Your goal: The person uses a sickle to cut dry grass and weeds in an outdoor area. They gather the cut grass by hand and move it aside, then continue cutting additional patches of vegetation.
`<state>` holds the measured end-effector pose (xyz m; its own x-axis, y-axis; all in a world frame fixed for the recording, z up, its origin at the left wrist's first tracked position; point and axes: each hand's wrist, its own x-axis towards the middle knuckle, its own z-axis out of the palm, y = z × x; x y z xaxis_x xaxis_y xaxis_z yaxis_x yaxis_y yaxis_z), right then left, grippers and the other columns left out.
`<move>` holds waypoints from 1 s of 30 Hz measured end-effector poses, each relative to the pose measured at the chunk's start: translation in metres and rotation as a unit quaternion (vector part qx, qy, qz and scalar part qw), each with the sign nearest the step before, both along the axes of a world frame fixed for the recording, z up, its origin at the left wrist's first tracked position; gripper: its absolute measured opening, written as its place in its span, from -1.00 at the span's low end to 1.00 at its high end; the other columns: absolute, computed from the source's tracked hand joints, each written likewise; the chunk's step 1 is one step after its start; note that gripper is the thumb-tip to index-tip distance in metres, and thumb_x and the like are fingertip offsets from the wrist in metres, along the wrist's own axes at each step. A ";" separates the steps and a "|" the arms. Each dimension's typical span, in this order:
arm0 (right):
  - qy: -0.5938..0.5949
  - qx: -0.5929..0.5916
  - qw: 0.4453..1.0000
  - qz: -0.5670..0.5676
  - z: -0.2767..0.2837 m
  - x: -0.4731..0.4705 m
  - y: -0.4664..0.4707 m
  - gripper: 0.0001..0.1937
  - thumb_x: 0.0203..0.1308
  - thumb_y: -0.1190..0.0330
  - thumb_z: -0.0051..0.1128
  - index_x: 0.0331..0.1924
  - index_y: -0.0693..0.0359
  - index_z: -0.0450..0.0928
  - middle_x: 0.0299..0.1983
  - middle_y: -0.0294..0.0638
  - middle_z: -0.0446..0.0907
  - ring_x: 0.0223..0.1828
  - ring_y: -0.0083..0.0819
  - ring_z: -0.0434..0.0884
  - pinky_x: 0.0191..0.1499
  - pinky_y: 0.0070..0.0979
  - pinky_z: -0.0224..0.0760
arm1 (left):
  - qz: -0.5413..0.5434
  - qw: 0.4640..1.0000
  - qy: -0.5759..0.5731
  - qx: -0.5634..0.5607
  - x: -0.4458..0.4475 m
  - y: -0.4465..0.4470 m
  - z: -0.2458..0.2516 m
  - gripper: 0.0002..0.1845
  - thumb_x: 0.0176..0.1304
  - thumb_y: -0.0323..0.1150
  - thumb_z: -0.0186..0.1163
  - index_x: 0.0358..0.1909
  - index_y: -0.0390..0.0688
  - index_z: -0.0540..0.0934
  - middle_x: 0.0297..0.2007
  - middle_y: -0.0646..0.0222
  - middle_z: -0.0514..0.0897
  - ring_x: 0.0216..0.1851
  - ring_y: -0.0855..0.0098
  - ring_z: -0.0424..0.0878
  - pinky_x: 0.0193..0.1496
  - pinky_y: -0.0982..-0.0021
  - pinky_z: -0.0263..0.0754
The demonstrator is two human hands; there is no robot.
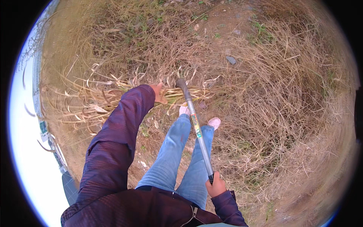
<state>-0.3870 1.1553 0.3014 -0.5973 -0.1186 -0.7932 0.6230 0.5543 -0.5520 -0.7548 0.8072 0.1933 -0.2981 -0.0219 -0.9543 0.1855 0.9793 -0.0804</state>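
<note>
My left hand [157, 93] grips a bundle of dry, yellowed grass stalks [177, 93] with some green among them. The bundle lies crosswise before my feet, its bristly, drooping seed heads spreading to the left. In my right hand [217, 184] is the black grip of a long-handled tool [199, 136] with a grey metal shaft and a printed label. Its shaft slants up and away to a dark socket end [181, 82] over the stalks, just right of my left hand. Whether a blade sits at that end cannot be made out.
My pink shoes [214, 123] stand on ground strewn with dry grass. Tangled dry grass [272, 113] covers the right side. A grey stone [231, 60] lies ahead near a bare soil patch [224, 22]. A dark gridded panel [69, 185] shows at lower left.
</note>
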 end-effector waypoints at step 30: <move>-0.009 0.070 0.997 -0.042 -0.034 -0.016 -0.039 -0.67 0.11 0.33 0.24 -0.13 0.27 0.35 -0.53 -0.07 0.53 -0.52 -0.21 0.60 -0.38 -0.27 0.48 | 0.157 0.983 0.082 -0.052 0.213 -0.091 -0.070 -0.69 0.13 -0.36 0.11 -0.09 -0.19 0.62 -0.17 -0.03 0.70 -0.08 0.02 0.68 -0.01 0.12 0.57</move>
<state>-0.4031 1.1164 0.2675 -0.5857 0.0448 -0.8093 0.6802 0.5702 -0.4607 -0.5413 0.7158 0.1234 -0.4113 -0.2327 -0.8813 -0.1485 0.9711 -0.1871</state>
